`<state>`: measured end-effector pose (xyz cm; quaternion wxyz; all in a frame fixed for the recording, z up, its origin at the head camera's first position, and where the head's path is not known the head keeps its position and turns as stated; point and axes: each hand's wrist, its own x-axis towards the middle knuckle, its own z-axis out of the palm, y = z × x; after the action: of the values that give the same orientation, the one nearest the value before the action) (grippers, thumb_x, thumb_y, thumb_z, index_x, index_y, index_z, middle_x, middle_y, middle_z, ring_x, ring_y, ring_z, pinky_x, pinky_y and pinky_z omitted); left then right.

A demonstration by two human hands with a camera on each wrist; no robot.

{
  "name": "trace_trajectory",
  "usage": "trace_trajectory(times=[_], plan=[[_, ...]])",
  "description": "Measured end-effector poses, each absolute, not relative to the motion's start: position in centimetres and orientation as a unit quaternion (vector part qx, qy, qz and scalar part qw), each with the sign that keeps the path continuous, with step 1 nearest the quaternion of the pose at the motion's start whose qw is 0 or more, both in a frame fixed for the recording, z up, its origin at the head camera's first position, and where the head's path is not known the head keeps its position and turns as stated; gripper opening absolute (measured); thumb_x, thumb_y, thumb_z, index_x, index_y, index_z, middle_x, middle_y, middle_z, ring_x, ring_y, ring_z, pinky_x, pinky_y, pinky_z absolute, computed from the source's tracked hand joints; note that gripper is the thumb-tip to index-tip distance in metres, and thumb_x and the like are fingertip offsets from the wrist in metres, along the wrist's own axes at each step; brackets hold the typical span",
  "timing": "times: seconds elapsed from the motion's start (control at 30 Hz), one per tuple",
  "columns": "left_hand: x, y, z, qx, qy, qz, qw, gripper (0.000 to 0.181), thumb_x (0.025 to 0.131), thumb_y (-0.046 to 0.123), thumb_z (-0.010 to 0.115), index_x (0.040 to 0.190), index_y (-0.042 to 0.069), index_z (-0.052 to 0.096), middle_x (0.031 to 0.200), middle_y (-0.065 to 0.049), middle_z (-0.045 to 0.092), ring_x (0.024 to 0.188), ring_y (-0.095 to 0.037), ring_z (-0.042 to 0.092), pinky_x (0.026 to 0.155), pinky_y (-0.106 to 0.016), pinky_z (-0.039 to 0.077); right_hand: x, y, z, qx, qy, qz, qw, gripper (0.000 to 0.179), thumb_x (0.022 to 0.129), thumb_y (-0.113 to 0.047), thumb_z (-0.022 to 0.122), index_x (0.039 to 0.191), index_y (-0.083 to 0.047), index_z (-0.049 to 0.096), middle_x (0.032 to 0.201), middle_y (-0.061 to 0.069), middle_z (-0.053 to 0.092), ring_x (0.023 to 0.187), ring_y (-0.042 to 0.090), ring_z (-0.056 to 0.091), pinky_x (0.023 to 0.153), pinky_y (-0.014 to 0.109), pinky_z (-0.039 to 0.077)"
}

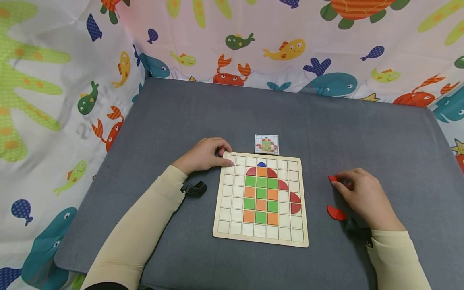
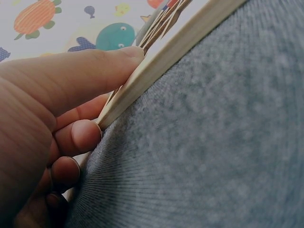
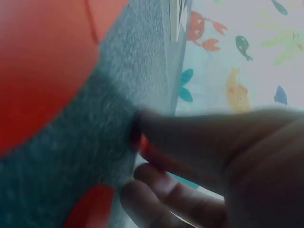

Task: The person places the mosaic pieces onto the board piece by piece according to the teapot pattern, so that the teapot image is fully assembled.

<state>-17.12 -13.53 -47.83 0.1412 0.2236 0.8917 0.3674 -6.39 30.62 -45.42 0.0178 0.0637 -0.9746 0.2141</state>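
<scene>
A square wooden grid board [image 1: 217,217] lies on the table. On it sit green and orange squares, dark red quarter-circle pieces [image 1: 295,202] on the right side, and a blue piece [image 1: 262,164] at the top. My left hand [image 1: 208,155] holds the board's far left corner, thumb on the rim and fingers at the edge, as the left wrist view shows. To the right of the board, my right hand [image 1: 366,197] pinches a small red piece [image 1: 332,178] between thumb and fingertip, low over the table. Another red piece [image 1: 336,212], rounded along one edge, lies just nearer me.
A small printed picture card [image 1: 266,139] sits at the board's far edge, showing a colored grid pattern. Grey cloth covers the table [image 1: 181,112]. Behind and to the left hangs a white curtain [image 1: 203,40] with sea animals.
</scene>
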Motion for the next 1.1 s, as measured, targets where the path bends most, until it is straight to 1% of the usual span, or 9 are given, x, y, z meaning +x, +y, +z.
trace_trajectory(times=[0.17,0.37,0.53,0.63,0.73,0.83,0.97,1.1], plan=[[-17.1,-13.5,-47.9,0.224,0.891,0.368,0.142,0.030,0.088,0.038,0.088,0.106,0.020,0.072,0.088,0.001,0.057,0.080,-0.018,0.049,0.075,-0.035,0.038,-6.3,29.8,-45.3,0.081,-0.968,0.238,-0.004,0.024,0.090,-0.016,0.084,0.106,0.001,0.078,0.095,0.012,0.068,0.073,0.016,0.055,0.059,0.027,0.044],[-17.1,-13.6,-47.9,0.222,0.890,0.371,0.141,0.029,0.088,0.036,0.088,0.106,0.020,0.072,0.088,0.001,0.057,0.080,-0.018,0.049,0.075,-0.035,0.037,-6.2,28.6,-45.0,0.078,-0.966,0.244,-0.038,0.023,0.091,-0.016,0.082,0.104,0.002,0.076,0.092,0.009,0.069,0.076,0.016,0.061,0.062,0.027,0.048],[-17.1,-13.6,-48.0,0.221,0.891,0.369,0.143,0.029,0.088,0.037,0.088,0.105,0.020,0.072,0.088,0.001,0.057,0.080,-0.018,0.049,0.075,-0.035,0.037,-5.7,27.2,-44.5,0.085,-0.958,0.267,-0.066,0.023,0.091,-0.020,0.083,0.103,-0.002,0.074,0.093,0.005,0.070,0.077,0.014,0.062,0.065,0.026,0.050],[-17.1,-13.6,-48.0,0.222,0.893,0.366,0.142,0.029,0.088,0.038,0.088,0.105,0.021,0.072,0.088,0.001,0.056,0.080,-0.018,0.049,0.075,-0.035,0.037,-5.0,26.1,-44.2,0.142,-0.946,0.286,-0.062,0.020,0.089,-0.019,0.086,0.103,-0.010,0.075,0.092,-0.002,0.069,0.076,0.008,0.061,0.064,0.025,0.050],[-17.2,-13.6,-48.0,0.227,0.892,0.364,0.140,0.029,0.088,0.038,0.088,0.105,0.021,0.072,0.088,0.001,0.056,0.080,-0.018,0.049,0.075,-0.035,0.037,-4.2,25.0,-44.1,0.227,-0.920,0.313,-0.060,0.021,0.086,-0.014,0.089,0.102,-0.018,0.075,0.091,-0.010,0.066,0.074,0.002,0.058,0.062,0.025,0.049],[-17.2,-13.5,-47.9,0.231,0.892,0.364,0.139,0.030,0.088,0.038,0.088,0.105,0.020,0.072,0.088,0.001,0.056,0.080,-0.018,0.049,0.075,-0.035,0.037,-3.5,23.9,-44.1,0.298,-0.889,0.336,-0.090,0.026,0.085,-0.010,0.089,0.102,-0.023,0.075,0.090,-0.016,0.063,0.073,0.000,0.056,0.061,0.023,0.049],[-17.1,-13.5,-47.8,0.229,0.891,0.367,0.139,0.029,0.087,0.036,0.088,0.106,0.020,0.072,0.088,0.001,0.056,0.080,-0.018,0.049,0.075,-0.035,0.037,-3.1,22.8,-44.2,0.347,-0.866,0.332,-0.138,0.026,0.087,-0.010,0.087,0.104,-0.026,0.076,0.094,-0.018,0.064,0.076,0.001,0.055,0.065,0.022,0.049],[-17.1,-13.5,-47.8,0.227,0.891,0.367,0.139,0.030,0.088,0.036,0.088,0.106,0.019,0.072,0.088,0.001,0.056,0.080,-0.018,0.049,0.075,-0.034,0.037,-3.0,22.3,-44.2,0.371,-0.863,0.307,-0.150,0.022,0.089,-0.011,0.085,0.107,-0.023,0.079,0.099,-0.017,0.066,0.080,0.000,0.056,0.068,0.021,0.049]])
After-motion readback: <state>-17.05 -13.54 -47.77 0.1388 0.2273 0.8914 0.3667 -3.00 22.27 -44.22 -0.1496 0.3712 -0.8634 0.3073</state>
